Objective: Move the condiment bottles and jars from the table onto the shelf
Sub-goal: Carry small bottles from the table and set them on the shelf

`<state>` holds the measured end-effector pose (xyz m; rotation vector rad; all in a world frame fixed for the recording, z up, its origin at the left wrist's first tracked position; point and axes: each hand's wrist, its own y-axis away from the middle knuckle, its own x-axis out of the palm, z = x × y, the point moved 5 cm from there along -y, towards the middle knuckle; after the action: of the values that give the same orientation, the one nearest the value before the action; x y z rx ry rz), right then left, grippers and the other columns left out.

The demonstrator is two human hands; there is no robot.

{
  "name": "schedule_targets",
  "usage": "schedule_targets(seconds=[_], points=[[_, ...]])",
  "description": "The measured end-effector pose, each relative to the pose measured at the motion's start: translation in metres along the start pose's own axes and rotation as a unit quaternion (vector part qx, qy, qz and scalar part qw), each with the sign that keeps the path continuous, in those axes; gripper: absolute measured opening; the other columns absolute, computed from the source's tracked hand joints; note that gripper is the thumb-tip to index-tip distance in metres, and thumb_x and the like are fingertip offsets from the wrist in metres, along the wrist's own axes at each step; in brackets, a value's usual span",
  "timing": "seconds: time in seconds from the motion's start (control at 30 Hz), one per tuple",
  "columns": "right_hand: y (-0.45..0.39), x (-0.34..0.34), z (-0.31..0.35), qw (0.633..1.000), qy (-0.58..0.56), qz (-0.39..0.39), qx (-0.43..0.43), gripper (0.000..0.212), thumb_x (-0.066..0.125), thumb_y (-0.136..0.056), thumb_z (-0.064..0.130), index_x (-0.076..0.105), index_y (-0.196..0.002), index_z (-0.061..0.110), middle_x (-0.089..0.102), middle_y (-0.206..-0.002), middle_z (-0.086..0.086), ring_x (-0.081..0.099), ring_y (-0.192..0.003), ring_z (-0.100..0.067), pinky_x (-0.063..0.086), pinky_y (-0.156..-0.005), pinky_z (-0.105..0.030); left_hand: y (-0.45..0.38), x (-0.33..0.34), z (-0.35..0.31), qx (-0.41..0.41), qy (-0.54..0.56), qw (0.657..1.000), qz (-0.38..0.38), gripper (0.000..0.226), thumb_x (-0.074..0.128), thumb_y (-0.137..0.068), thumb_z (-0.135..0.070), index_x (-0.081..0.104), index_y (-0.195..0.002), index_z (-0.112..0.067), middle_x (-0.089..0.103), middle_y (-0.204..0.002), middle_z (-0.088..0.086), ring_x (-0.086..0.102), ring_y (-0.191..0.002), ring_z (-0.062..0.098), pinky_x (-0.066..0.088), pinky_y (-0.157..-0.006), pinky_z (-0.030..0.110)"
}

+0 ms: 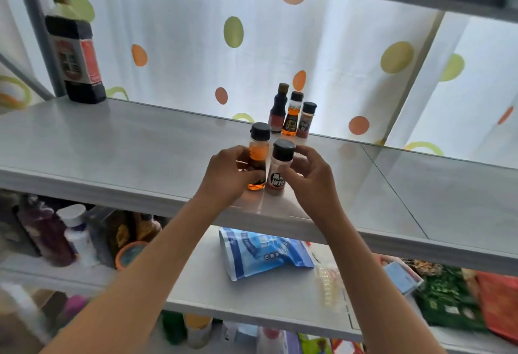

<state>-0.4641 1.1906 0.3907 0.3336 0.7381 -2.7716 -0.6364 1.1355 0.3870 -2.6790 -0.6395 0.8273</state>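
Now my left hand [224, 177] pinches the oil bottle [257, 157] and my right hand [308, 177] pinches the jar [279, 170], both near the shelf [126, 143] edge. A bump could tip them off.

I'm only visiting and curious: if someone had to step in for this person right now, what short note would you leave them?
Left hand: closed around the amber oil bottle, which stands near the shelf front edge.
Right hand: fingers on the pepper shaker beside it.
Done: three small bottles stand grouped at the back, and a tall dark bottle stands at the far left.
Left: let go of these two, perhaps pushing them back toward the group. The table is out of view, so I cannot tell what remains there.
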Motion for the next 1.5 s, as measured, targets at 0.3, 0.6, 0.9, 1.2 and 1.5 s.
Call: schedule_targets(seconds=[0.3,0.6,0.9,1.2,1.5], points=[[-0.014,-0.005,-0.015,0.996,0.077,0.048,0.014,0.049,0.079,-0.076,0.013,0.060,-0.120,0.023,0.075,-0.094,0.006,0.070,-0.088,-0.004,0.056,-0.079,-0.028,-0.018,0.010,0.003,0.005,-0.057,0.998,0.039,0.048,0.085,-0.066,-0.014,0.066,-0.110,-0.020,0.070,-0.096,-0.004,0.066,-0.082,0.007,0.046,-0.070,0.016],[-0.090,-0.021,-0.046,0.987,0.145,0.034,0.057,0.044,0.076,-0.079,0.016,0.055,-0.117,0.017,0.068,-0.092,0.003,0.067,-0.086,-0.018,0.056,-0.074,-0.039,-0.093,0.056,0.002,-0.029,-0.122,0.992,0.014,0.042,0.084,-0.069,-0.023,0.055,-0.097,-0.012,0.065,-0.094,0.005,0.060,-0.085,0.022,0.042,-0.071,0.030],[-0.140,-0.003,-0.072,0.986,0.142,-0.029,0.081,0.033,0.058,-0.090,0.019,0.053,-0.122,0.019,0.069,-0.107,-0.008,0.065,-0.098,-0.028,0.051,-0.085,-0.039,-0.147,0.078,0.009,-0.056,-0.119,0.991,-0.003,0.038,0.079,-0.071,-0.017,0.056,-0.100,-0.008,0.067,-0.099,0.012,0.061,-0.092,0.030,0.045,-0.073,0.033],[-0.162,0.003,-0.098,0.982,0.150,-0.049,0.108,0.039,0.056,-0.090,0.014,0.050,-0.128,0.020,0.069,-0.106,-0.009,0.063,-0.099,-0.031,0.049,-0.086,-0.039,-0.167,0.098,0.025,-0.035,-0.061,0.995,-0.064,0.035,0.077,-0.074,-0.014,0.062,-0.105,-0.011,0.069,-0.100,0.010,0.063,-0.095,0.028,0.047,-0.080,0.035],[-0.181,0.000,-0.125,0.976,0.136,-0.113,0.126,0.013,0.062,-0.087,0.014,0.055,-0.097,0.013,0.064,-0.099,-0.006,0.059,-0.093,-0.025,0.042,-0.077,-0.029,-0.186,0.109,0.035,-0.020,-0.094,0.991,-0.091,0.033,0.075,-0.078,-0.019,0.054,-0.101,-0.009,0.067,-0.099,0.010,0.061,-0.093,0.031,0.037,-0.069,0.030]])
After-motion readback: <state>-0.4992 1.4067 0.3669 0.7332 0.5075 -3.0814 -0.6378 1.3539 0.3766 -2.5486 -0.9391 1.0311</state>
